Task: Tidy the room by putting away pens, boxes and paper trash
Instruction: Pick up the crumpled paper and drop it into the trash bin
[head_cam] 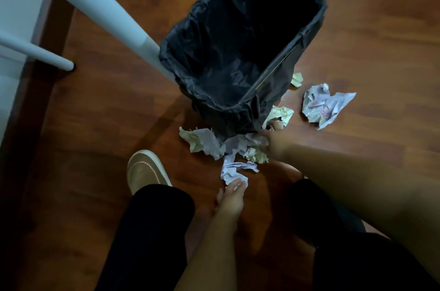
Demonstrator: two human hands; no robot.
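head view: l hand [232, 191] pinches a crumpled paper [232, 170] just below the bin [242, 47], r hand [270, 141] grips the wad [252, 147] at its base; prob light, soft, grab anywhere.

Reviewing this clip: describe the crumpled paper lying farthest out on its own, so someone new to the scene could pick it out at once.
Start at the black-lined rectangular trash bin on the reddish wooden floor. To the right of its near corner lies a large crumpled pale lilac sheet with pinkish print. Unlike the lilac and yellow-green wads heaped at the bin's base, it lies alone, and neither hand touches it.
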